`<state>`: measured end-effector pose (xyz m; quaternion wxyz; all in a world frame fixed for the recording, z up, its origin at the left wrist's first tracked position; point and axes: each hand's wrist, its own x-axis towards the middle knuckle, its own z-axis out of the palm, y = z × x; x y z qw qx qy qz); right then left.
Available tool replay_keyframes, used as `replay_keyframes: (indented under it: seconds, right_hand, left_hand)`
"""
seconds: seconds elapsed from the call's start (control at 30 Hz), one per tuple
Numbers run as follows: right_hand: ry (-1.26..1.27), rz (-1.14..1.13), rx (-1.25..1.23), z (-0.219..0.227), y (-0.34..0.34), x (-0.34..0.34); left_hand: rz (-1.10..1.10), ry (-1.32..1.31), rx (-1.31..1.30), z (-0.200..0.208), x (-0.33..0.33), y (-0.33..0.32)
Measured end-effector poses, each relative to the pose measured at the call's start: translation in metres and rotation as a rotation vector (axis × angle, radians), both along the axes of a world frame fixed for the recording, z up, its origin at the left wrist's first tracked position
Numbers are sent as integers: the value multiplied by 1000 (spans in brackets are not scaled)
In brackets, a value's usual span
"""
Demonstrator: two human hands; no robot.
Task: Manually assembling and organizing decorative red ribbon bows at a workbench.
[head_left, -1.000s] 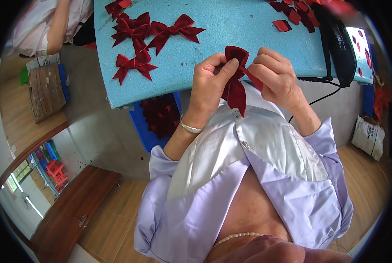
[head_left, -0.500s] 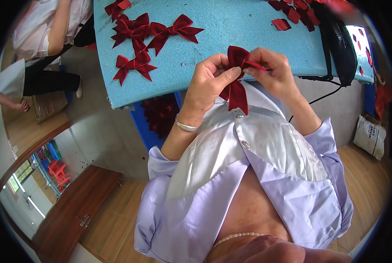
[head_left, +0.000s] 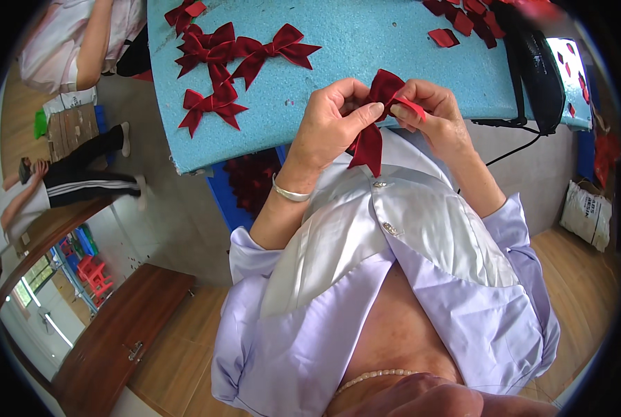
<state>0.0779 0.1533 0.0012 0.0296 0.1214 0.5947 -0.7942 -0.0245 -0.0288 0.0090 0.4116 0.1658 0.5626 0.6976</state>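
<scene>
Both my hands hold one dark red velvet ribbon bow (head_left: 370,146) over the near edge of the blue table. My left hand (head_left: 339,119), with a silver bangle at its wrist, pinches the bow's middle between thumb and fingers. My right hand (head_left: 432,115) grips the ribbon on the right side, where a strip's brighter underside shows. One loop stands up between the hands and a tail hangs toward my white top. The knot is partly hidden by my fingers. Several similar bows (head_left: 272,50) lie on the table's left part.
Cut red ribbon pieces (head_left: 444,37) lie at the blue table's (head_left: 352,42) far right, near a black bag-like object (head_left: 536,69). Beneath the table stands a blue bin (head_left: 228,201) holding dark red pieces. Another person (head_left: 81,184) is at the left, and a wooden door (head_left: 119,333) stands lower left.
My hands have shifted slightly and turned the bow, and a strip at the right now shows its brighter underside. The person at the left has moved along the floor.
</scene>
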Motion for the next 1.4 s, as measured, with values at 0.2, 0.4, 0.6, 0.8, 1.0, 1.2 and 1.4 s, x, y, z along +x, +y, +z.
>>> replay_keyframes:
  seconds: [0.2,0.4,0.6,0.8,1.0,1.2,1.4]
  right_hand:
    - [-234,-57,238,-7,-3,1]
    - [-394,-69,315,1,-7,-3]
    - [-429,-28,343,0,-2,-6]
    - [-477,17,459,2,-3,-3]
    - [-451,-51,468,8,1,0]
    - [-430,-51,498,5,2,-2]
    - [-406,-16,629,3,-4,-6]
  left_hand:
    - [-119,623,-327,-8,-30,12]
    - [162,1376,-306,-17,-21,19]
    - [212,1455,-199,-47,-7,29]
    - [246,1421,-192,-52,-4,30]
    - [237,1157,-177,-42,-13,13]
    - [491,1040,-209,-10,-41,-27]
    - [248,1254,-182,-25,-10,9]
